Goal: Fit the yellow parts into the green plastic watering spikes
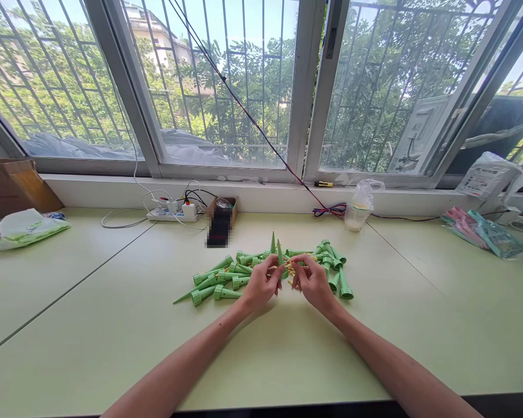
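Note:
My left hand (265,281) is closed around a green plastic spike (280,255), a hollow tapered cone held with its point up. Close to its right, my right hand (312,283) has thumb and fingers pinched together near the spike's lower part. Yellow shows beside those fingertips, but what they hold is too small to make out. Small yellow pieces (291,270) lie behind and between the hands, partly hidden. Many more green spikes (226,277) with ribbed collars lie heaped to the left, and another group (340,283) lies to the right. One spike (272,242) points upward behind my left hand.
Along the back of the pale green table (113,325) are a power strip (172,216) with plugs, a small cardboard box (234,210) and a bagged plastic cup (356,215). Plastic packets (483,232) lie at the right, a white-green bag (30,229) at the left.

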`<state>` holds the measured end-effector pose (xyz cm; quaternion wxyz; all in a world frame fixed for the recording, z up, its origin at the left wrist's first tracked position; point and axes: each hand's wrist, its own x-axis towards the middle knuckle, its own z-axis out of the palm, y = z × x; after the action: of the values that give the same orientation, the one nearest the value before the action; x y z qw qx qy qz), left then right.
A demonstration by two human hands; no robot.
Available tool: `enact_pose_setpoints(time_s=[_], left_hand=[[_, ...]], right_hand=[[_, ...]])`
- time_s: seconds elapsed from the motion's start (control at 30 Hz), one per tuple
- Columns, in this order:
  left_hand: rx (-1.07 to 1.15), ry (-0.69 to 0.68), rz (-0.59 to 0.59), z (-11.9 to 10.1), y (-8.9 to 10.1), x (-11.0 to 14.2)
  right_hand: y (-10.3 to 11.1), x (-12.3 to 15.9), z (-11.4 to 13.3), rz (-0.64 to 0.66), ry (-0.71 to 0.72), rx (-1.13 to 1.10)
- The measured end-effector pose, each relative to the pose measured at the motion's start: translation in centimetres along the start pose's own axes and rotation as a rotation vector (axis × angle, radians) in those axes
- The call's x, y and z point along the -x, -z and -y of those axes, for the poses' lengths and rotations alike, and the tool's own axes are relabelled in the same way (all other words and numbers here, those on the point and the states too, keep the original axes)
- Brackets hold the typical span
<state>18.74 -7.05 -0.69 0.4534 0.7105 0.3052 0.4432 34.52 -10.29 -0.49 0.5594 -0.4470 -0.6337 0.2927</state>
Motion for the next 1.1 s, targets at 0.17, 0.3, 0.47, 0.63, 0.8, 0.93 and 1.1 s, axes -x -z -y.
enact_pose_setpoints(time_s=[0.17,0.3,0.47,0.63,0.8,0.93,1.1], left_hand=[[0.005,0.002,0.003,0.01,0.01,-0.05],[0.005,0.002,0.006,-0.14,0.02,-0.05],[0.01,0.004,0.006,-0.18,0.01,-0.02],[0.01,0.011,0.026,-0.25,-0.05,0.07],[-0.001,0.008,0.026,-0.3,-0.07,0.15],[-0.031,0.009,0.01,-0.39,-0.06,0.19],[-0.068,-0.004,0.012,-0.66,-0.04,0.2]], right_hand=[[0.01,-0.04,-0.16,0.002,0.005,-0.01],[0.07,0.01,-0.36,0.003,0.03,-0.022],[0.08,-0.01,-0.57,-0.004,0.049,-0.037],[0.04,-0.13,-0.63,-0.02,0.065,-0.046],[0.03,-0.15,-0.67,-0.024,0.067,-0.044],[0.01,-0.15,-0.79,-0.027,0.056,-0.036],[0.04,-0.17,-0.85,-0.02,0.045,-0.04]])
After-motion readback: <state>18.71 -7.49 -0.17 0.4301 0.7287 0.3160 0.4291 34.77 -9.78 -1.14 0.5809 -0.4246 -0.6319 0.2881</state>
